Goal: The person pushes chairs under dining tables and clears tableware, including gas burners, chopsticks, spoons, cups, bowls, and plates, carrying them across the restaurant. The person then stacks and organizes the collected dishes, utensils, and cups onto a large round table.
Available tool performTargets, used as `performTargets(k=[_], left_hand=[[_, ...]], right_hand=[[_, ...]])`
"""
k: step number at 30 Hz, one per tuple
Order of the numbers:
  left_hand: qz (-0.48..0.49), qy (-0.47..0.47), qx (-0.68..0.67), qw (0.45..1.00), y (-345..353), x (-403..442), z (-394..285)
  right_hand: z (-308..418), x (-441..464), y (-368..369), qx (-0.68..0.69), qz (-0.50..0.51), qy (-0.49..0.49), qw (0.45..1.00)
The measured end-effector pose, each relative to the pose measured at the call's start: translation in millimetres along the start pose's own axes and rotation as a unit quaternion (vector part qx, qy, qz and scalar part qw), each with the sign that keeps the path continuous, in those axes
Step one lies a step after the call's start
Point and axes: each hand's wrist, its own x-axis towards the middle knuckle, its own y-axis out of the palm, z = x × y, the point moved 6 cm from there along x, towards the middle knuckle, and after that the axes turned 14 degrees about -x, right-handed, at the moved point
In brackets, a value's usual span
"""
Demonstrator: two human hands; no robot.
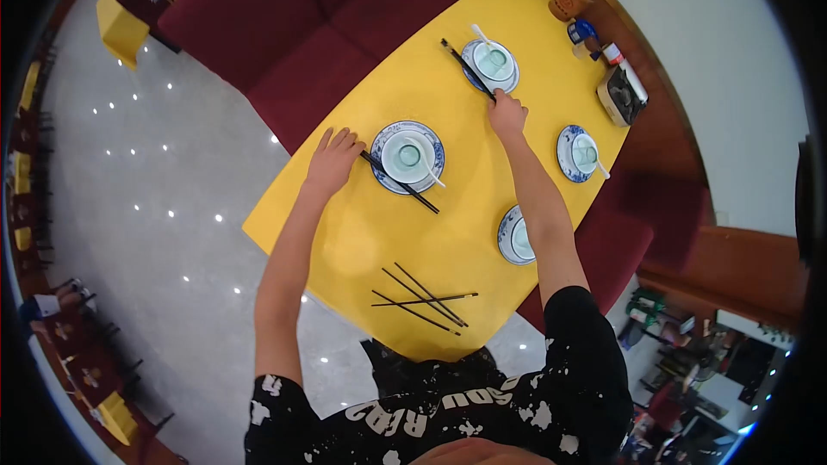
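My left hand (334, 160) lies on the yellow cloth with its fingers stretched out. Its thumb side is at the end of a pair of black chopsticks (415, 193), which rests across the rim of a blue-patterned plate (380, 138). On that plate sit a pale bowl (389, 155), a small glass (409, 155) and a white spoon (436, 176). Farther off, my right hand (508, 114) is closed on the near end of other black chopsticks (465, 66), lying against the left edge of a second plate (510, 86) with bowl, glass and spoon.
Several loose chopsticks (422, 300) lie crossed near my body. Two more place settings are on the right, one plate (506, 241) partly behind my right forearm. A brown pot (572, 2) and a tissue box (618, 96) stand by the wall. A maroon bench (284, 43) borders the left.
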Motion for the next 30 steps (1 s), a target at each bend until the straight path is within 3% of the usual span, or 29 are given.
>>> performTargets(k=[2,4,6,8,10,13,15,19,24,27,28,30], left_hand=[[0.097,0.02,0.013,0.995,18.0,2.7,20.2],[0.063,0.067,0.028,0.995,16.8,-2.4,24.8],[0.054,0.09,0.034,0.994,6.2,-21.0,17.1],[0.054,0.041,-0.017,0.998,5.9,-49.5,18.0],[0.018,-0.031,-0.064,0.997,9.1,-92.7,12.3],[-0.002,-0.067,-0.126,0.99,24.3,-140.9,-33.8],[-0.028,-0.057,-0.154,0.986,36.1,-163.3,-73.3],[-0.051,-0.012,-0.132,0.99,56.4,-165.7,-148.5],[0.038,-0.037,-0.099,0.994,68.6,-173.9,-207.9],[0.046,-0.181,-0.112,0.976,64.9,-209.2,-232.3],[0.004,-0.253,-0.189,0.949,69.1,-232.5,-237.8],[-0.06,-0.39,-0.407,0.824,103.2,-284.9,-247.0]], right_hand=[[5.3,6.3,6.8,-0.031,-0.001,-0.03,0.999],[9.8,4.3,13.1,-0.042,-0.047,-0.076,0.995],[6.5,-12.0,8.9,0.048,-0.075,-0.054,0.995],[-0.2,-53.3,0.0,0.197,-0.026,0.0,0.98],[-6.0,-115.9,-17.4,0.391,0.077,0.078,0.914],[-5.9,-226.3,-43.0,0.506,0.076,0.104,0.853],[-1.8,-299.7,-45.7,0.517,0.082,0.106,0.846],[-17.7,-406.0,-46.0,0.445,0.112,0.066,0.886],[-50.1,-462.4,-72.6,0.426,0.106,0.046,0.897],[-69.8,-491.7,-87.8,0.487,0.059,0.045,0.87],[-71.4,-504.1,-82.2,0.504,0.076,0.042,0.859],[-67.8,-525.4,-69.3,0.52,0.104,0.031,0.847]])
